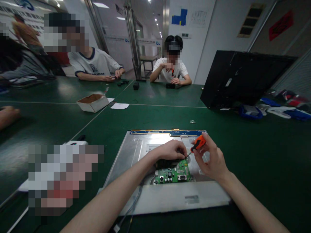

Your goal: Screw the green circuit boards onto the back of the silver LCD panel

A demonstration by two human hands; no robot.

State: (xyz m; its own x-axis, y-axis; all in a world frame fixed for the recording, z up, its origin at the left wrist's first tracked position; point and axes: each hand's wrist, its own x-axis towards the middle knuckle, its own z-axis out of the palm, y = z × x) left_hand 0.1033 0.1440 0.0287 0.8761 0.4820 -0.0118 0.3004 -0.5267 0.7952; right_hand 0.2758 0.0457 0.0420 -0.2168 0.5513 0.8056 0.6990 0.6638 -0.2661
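Observation:
An orange-and-black screwdriver (198, 143) is gripped in my right hand (213, 161), its shaft slanting down to the left. The tip meets the upper right corner of a green circuit board (173, 173). Close to that tip, my left hand (173, 149) has its fingers bent together over the board's top edge; whatever they pinch, if anything, is hidden. The board lies on a silver metal display panel (121, 158) with a blue circuit strip (155, 132) along its far edge. Grey cables (136, 202) trail off the panel's near left side.
A black monitor housing (233, 81) leans at the right beside blue-and-white gloves (279, 110). An open white box (93, 103) and papers (120, 106) sit ahead on the green table (155, 116). Two people work across the table; another person's hand (8, 116) rests at the left.

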